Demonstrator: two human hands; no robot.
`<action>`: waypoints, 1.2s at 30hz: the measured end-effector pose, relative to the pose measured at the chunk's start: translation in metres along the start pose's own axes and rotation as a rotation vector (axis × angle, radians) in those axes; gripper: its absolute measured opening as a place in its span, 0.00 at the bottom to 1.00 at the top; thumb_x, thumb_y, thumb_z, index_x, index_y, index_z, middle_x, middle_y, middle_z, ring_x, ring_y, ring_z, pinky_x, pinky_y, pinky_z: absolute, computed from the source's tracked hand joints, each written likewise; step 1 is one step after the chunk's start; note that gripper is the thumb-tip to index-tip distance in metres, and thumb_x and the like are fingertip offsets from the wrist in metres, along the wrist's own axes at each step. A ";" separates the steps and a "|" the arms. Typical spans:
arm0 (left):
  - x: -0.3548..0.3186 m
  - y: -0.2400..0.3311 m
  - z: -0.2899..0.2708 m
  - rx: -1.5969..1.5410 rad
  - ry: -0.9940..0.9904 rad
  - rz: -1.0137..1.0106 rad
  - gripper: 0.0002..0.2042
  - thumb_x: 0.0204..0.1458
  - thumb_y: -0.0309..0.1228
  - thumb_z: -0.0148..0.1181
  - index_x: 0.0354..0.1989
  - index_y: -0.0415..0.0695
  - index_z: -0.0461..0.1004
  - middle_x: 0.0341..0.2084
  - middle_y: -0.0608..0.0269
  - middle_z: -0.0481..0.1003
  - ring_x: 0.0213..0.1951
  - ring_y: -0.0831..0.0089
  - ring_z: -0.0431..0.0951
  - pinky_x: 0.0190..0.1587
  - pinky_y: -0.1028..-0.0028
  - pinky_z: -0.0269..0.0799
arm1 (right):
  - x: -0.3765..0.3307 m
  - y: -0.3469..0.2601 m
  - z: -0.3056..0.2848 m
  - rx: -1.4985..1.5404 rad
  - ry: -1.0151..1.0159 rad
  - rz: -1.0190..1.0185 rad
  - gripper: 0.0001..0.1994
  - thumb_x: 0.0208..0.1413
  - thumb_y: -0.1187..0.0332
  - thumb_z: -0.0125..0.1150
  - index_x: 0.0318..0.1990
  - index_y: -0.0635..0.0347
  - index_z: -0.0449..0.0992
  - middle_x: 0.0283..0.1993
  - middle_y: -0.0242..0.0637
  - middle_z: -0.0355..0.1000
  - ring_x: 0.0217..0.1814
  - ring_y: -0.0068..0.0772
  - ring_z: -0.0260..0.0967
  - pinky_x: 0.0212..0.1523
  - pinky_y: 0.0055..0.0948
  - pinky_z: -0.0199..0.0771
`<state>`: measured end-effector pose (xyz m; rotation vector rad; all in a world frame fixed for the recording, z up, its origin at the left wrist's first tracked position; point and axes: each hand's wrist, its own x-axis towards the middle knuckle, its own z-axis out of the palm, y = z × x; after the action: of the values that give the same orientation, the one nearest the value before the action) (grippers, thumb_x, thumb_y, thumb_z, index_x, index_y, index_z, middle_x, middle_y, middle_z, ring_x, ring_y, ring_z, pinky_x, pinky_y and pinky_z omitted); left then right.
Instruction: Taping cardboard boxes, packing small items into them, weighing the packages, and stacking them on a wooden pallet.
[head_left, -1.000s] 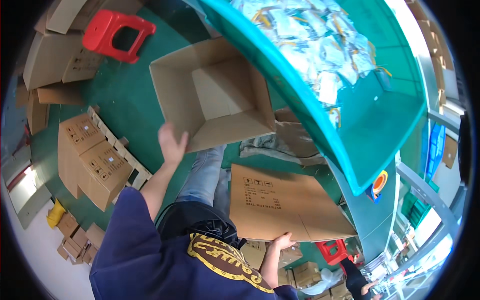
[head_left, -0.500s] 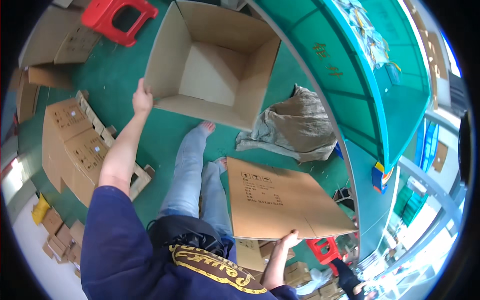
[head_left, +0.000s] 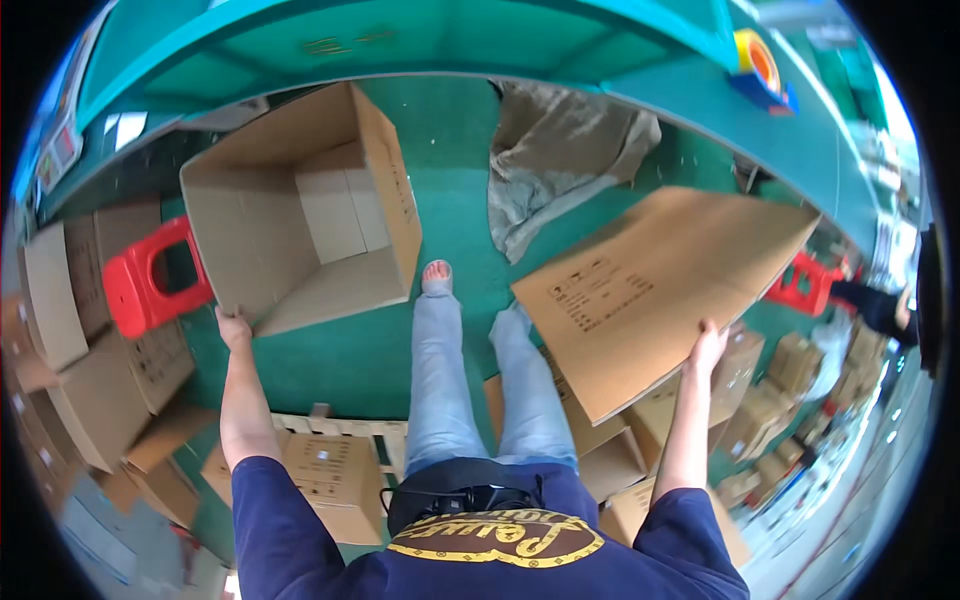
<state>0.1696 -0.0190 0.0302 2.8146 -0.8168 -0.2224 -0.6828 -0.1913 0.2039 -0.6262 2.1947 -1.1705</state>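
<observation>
My left hand [head_left: 234, 328] grips the lower left edge of a large brown cardboard box [head_left: 250, 235]. The box is tilted, with its open side facing me, and its bare inner walls show. On the right, my right hand [head_left: 709, 345] is closed on the near edge of a flattened cardboard carton [head_left: 665, 275], its thumb lying on the upper face. Dark printed marks run across that carton's near left part. Both arms are spread wide, and the two cardboard pieces are apart from each other.
A green workbench [head_left: 450, 60] curves across the far side, with a tape dispenser [head_left: 765, 75] on it. A grey sack [head_left: 560, 150] lies on the floor. Red stools [head_left: 150, 290] stand at both sides. Cartons [head_left: 330, 475] and a wooden pallet [head_left: 395, 430] lie near my legs.
My view has turned rightward, so the bench now spans the far side. The box has tilted and sits farther left; the flattened carton is raised and angled. Both hands keep their hold.
</observation>
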 end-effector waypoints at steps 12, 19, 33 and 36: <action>-0.235 0.346 0.046 -0.171 -0.594 0.184 0.33 0.52 0.32 0.56 0.67 0.41 0.51 0.60 0.45 0.66 0.61 0.52 0.66 0.63 0.64 0.60 | -0.017 -0.045 0.007 0.277 0.057 0.227 0.37 0.48 0.78 0.51 0.69 0.59 0.50 0.63 0.41 0.59 0.59 0.34 0.58 0.60 0.31 0.60; -0.220 0.285 0.047 -0.105 -0.525 0.353 0.39 0.48 0.21 0.54 0.69 0.48 0.43 0.53 0.40 0.69 0.58 0.45 0.68 0.59 0.59 0.63 | -0.008 -0.018 0.010 0.176 -0.092 0.047 0.41 0.46 0.82 0.45 0.71 0.67 0.39 0.70 0.58 0.49 0.74 0.50 0.47 0.72 0.35 0.47; -0.579 0.596 -0.048 -0.550 -1.878 0.901 0.45 0.58 0.58 0.49 0.71 0.37 0.39 0.71 0.50 0.45 0.72 0.62 0.43 0.71 0.64 0.39 | 0.003 -0.051 -0.074 0.144 0.131 0.113 0.38 0.51 0.75 0.51 0.71 0.65 0.44 0.72 0.53 0.49 0.73 0.50 0.50 0.70 0.36 0.51; -0.589 0.594 -0.009 -0.478 -1.952 1.028 0.48 0.54 0.54 0.58 0.72 0.37 0.37 0.71 0.49 0.42 0.72 0.61 0.40 0.71 0.64 0.38 | 0.026 -0.014 -0.085 0.332 0.113 0.097 0.36 0.55 0.71 0.51 0.71 0.64 0.45 0.73 0.50 0.48 0.74 0.45 0.48 0.70 0.36 0.49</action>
<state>-0.6251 -0.1899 0.2293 0.6602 -1.7613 -2.4146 -0.7570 -0.1656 0.2472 -0.3167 2.0290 -1.5056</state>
